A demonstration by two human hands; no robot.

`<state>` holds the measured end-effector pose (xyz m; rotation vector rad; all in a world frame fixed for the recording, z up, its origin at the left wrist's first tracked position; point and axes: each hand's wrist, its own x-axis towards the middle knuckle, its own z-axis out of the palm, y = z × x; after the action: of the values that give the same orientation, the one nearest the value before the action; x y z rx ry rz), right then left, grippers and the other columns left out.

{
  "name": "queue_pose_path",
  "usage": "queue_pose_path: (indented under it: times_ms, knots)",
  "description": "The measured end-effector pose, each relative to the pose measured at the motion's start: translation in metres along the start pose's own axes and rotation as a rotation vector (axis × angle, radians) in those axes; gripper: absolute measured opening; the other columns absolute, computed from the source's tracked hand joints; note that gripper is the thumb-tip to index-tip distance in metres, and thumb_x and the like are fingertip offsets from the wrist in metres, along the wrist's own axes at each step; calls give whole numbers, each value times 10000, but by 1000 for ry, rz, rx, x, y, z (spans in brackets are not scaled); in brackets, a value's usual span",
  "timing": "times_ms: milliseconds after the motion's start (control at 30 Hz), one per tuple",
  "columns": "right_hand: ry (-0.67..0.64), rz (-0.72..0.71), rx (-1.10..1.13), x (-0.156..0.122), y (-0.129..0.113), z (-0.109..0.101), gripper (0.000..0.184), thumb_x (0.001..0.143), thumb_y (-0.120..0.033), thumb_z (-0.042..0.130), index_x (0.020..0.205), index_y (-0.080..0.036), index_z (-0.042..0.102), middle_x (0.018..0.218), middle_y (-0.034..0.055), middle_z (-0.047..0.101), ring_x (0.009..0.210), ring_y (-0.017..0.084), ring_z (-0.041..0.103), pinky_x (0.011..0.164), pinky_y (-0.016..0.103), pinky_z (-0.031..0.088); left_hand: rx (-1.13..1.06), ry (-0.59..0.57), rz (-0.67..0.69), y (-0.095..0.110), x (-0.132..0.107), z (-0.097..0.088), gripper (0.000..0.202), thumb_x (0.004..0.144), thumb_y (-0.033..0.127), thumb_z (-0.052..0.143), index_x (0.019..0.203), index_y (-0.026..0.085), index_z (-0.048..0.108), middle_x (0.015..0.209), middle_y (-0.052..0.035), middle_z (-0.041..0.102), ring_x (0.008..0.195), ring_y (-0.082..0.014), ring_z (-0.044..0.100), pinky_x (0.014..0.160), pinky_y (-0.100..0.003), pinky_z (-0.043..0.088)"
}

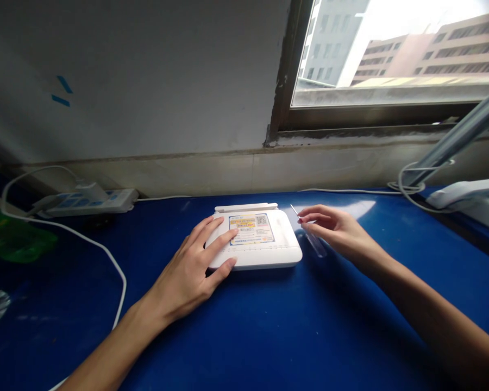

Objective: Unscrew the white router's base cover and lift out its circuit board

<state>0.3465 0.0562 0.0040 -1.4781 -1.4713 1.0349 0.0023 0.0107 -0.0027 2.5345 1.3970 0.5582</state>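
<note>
White router [256, 234], long axis sideways; slim tool [315, 243], tip up-left

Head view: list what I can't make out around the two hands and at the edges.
All in the head view:
- White device: part of its left side, covered by the left hand.
- Label: fine print too small to read.
- Thin metal rod: its lower end, hidden by the fingers of the right hand.
- Green object: blurred, cut off by the left edge.
</note>
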Motion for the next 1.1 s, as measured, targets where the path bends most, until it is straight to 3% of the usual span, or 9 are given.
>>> queue_pose_path:
  times_ms: [133, 300, 433, 600, 933, 1100]
  knots:
    - [-3, 170, 264, -1, -5, 3, 443, 709, -404, 891, 1105, -224, 807, 1052, 95, 812, 905, 217, 729, 706, 271, 573, 50, 10, 7, 1, 0, -1, 535, 1076, 476, 524, 1593, 341, 507, 1702, -75, 400, 1586, -363, 318, 1275, -610, 350]
    - [85, 346, 508, -6, -14, 5, 317, 729, -236, 850, 1044, -256, 837, 1149, 85, 790, 833, 164, 706, 682, 222, 618, 145, -1, 36, 6, 6, -4, 629, 1029, 578, 573, 1591, 303, 519, 1659, -145, 438, 1561, -400, 351, 1256, -639, 354]
    - [148, 418, 628, -3, -14, 4, 267, 736, -165, 823, 991, -241, 825, 1089, 70, 765, 707, 112, 644, 586, 168, 594, 179, -41, 70, 14, 17, -5, 704, 994, 614, 612, 1609, 290, 497, 1653, -184, 433, 1580, -423, 316, 1258, -647, 337]
    - [173, 421, 728, 0, -9, 3, 299, 689, -137, 869, 965, -221, 789, 962, 34, 720, 588, 76, 525, 489, 168, 548, 186, -102, 122, 28, 39, -4, 773, 936, 650, 677, 1595, 276, 520, 1648, -221, 427, 1553, -439, 359, 1252, -652, 324]
    - [145, 363, 849, -3, -18, 1, 224, 702, -214, 855, 801, -183, 656, 757, -9, 624, 456, 29, 321, 365, 179, 322, 110, -119, 213, 55, 79, 0, 903, 786, 679, 817, 1564, 314, 538, 1606, -145, 495, 1433, -408, 481, 1218, -602, 383]
    - [154, 346, 876, -2, -19, 0, 260, 688, -187, 841, 757, -198, 590, 693, -30, 590, 426, 24, 263, 363, 197, 260, 109, -121, 203, 63, 90, 5, 972, 729, 695, 851, 1574, 345, 524, 1583, -141, 507, 1401, -417, 489, 1192, -627, 398]
